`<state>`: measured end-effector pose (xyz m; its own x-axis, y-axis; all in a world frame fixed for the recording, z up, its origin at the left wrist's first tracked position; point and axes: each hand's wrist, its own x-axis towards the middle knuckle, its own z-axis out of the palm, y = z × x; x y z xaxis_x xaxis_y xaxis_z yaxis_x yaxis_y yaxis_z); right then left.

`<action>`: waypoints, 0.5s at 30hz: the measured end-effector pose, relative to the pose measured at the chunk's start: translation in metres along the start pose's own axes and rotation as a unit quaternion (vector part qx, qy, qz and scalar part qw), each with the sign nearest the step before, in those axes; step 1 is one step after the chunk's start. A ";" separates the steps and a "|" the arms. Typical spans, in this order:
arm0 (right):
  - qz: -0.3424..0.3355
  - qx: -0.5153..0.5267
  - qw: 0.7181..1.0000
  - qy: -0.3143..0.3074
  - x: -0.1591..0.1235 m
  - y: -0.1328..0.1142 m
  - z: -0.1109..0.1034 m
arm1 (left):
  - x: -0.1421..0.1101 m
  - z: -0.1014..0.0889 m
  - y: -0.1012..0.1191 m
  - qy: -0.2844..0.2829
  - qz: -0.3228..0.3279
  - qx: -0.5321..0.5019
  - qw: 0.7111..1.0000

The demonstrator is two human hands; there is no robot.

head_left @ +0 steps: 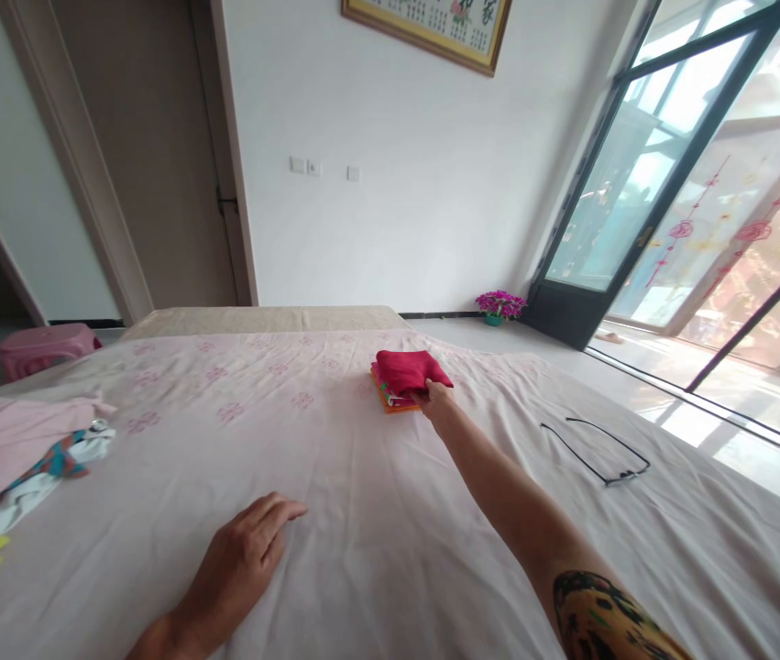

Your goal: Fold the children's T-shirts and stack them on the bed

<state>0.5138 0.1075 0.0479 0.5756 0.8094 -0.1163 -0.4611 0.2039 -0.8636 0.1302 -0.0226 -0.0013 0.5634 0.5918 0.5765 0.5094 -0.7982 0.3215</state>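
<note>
red cloth (409,370) lies folded atop the stack (395,401), far centre on the pale sheet (335,513). near left, my left hand (245,545) is empty, fingers loosely extended. farther, my right hand (437,401) touches the cloth's near right corner; whether its fingers clamp it, i can't tell. a sideways tug could skew the stack.

You see thin black glasses (627,476) lying open on your right. Bright purple flowers (500,302) sit in a round green pot (493,321) near a tall, dark-framed glass door (606,183). On your left, a pink plastic stool (46,341) stands near a brown door (148,137). High up, a gold-framed picture (431,26) hangs on the white wall (417,220).
</note>
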 end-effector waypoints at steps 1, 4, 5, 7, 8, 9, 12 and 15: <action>0.012 -0.003 1.000 0.016 0.003 0.001 -0.003 | 0.000 0.001 -0.001 -0.006 -0.003 -0.001 1.000; 0.042 0.010 0.998 0.054 0.008 0.000 -0.005 | -0.001 0.001 -0.002 -0.022 -0.007 -0.003 1.000; 0.048 0.013 0.997 0.060 0.009 0.000 -0.005 | -0.001 0.001 -0.002 -0.025 -0.006 -0.003 1.000; 0.061 0.012 0.995 0.072 0.007 0.000 -0.005 | 0.000 0.001 -0.002 -0.027 -0.005 -0.002 1.000; 0.068 0.010 0.995 0.078 0.006 0.000 -0.004 | 0.000 0.000 -0.002 -0.027 -0.004 -0.001 1.000; 0.074 0.007 0.994 0.082 0.003 0.000 -0.004 | 0.000 0.001 -0.002 -0.026 -0.004 0.000 1.000; 0.089 0.000 0.993 0.080 -0.010 -0.002 -0.005 | -0.001 0.001 -0.002 -0.027 -0.005 0.001 1.000; 0.105 -0.007 0.993 0.056 -0.031 -0.007 -0.009 | -0.003 0.002 -0.003 -0.034 -0.010 0.002 0.999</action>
<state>0.5052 0.0756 0.0532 0.5397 0.7663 -0.3485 -0.5701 0.0281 -0.8211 0.1287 -0.0213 -0.0057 0.5950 0.6145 0.5180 0.5238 -0.7853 0.3299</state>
